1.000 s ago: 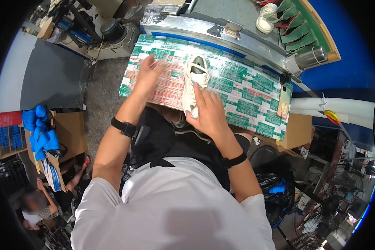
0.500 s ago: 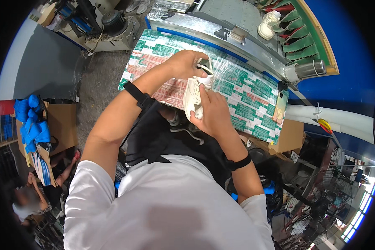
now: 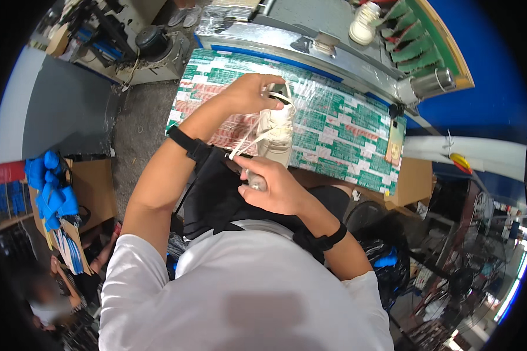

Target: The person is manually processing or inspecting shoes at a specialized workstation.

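Note:
A cream lace-up sneaker lies with its toe toward me on a table covered in green, white and red printed wrap. My left hand is closed on its opening at the heel end. Nearer to me, my right hand is closed around a small tool with a rounded greyish handle. From the sneaker a pale shoelace runs taut in two strands toward my right fingertips. Its end there is too small to make out.
Behind the table runs a metal-edged machine bed with another cream sneaker on it. A phone lies at the table's right edge. Blue bundles and a person are at the left; a fan stands lower right.
My right hand has moved from the sneaker's laces toward me and left, drawing the shoelace out in a long loop. My left hand stays at the sneaker's heel end.

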The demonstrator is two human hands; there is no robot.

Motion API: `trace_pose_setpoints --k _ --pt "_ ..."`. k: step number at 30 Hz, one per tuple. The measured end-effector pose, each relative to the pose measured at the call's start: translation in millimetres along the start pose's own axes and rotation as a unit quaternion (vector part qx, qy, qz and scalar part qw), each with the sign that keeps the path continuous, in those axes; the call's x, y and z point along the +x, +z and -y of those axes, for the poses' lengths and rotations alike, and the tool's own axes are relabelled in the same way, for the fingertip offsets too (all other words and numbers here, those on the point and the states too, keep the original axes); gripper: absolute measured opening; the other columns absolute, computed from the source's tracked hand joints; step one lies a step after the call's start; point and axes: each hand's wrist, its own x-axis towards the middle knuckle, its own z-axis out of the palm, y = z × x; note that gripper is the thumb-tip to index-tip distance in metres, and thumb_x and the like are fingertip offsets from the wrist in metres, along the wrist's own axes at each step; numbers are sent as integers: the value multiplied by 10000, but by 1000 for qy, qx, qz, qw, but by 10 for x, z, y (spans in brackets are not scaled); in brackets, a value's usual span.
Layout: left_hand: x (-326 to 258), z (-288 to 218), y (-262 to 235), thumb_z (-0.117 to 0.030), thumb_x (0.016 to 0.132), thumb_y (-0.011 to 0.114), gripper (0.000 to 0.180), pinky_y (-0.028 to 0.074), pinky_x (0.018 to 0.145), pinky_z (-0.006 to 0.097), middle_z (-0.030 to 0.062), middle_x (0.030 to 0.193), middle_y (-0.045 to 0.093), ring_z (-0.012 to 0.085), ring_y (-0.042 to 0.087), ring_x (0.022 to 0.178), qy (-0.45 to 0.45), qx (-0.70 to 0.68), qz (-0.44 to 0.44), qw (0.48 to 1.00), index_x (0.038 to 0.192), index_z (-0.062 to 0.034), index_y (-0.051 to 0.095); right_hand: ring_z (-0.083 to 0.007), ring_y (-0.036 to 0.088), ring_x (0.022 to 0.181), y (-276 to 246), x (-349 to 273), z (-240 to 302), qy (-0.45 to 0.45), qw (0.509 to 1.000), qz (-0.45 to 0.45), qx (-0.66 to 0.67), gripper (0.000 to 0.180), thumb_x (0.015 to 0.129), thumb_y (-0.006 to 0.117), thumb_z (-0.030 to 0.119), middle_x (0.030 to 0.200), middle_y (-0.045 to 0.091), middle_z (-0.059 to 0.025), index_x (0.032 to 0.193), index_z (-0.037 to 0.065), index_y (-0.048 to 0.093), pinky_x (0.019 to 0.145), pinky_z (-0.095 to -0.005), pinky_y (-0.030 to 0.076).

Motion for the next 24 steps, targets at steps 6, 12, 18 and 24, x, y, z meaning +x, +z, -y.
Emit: trace_pose_setpoints --k 6,12,18,24 --pt "-99 -77 72 -434 857 987 856 552 1151 443 241 1540 689 375 699 1376 -14 11 12 1000 1569 -91 659 -389 707 1107 -426 -90 -329 -23 928 -320 -193 777 892 830 234 1183 699 -228 1535 -118 574 980 -456 566" --pt "-172 -178 318 -442 895 935 777 581 1114 443 219 1474 729 381 723 1323 19 100 -116 988 1497 -22 679 -408 673 1063 -513 -53 -415 -57 900 -280 -328 804 841 868 273 1119 676 -221 1494 -111 598 933 -501 555" --pt "-161 -240 339 -323 939 893 650 573 1120 436 192 1475 743 366 733 1330 -2 84 -110 990 1500 -60 695 -425 675 1044 -576 -375 -194 -37 866 -191 -461 803 808 875 231 1139 686 -216 1511 -56 613 926 -512 557" --pt "-202 -261 306 -333 932 910 634 579 1094 412 180 1509 733 328 754 1307 -6 76 -123 990 1478 -76 716 -411 672 982 -565 -861 98 -32 890 -213 -401 790 799 884 248 1084 676 -205 1450 -115 622 881 -504 553"
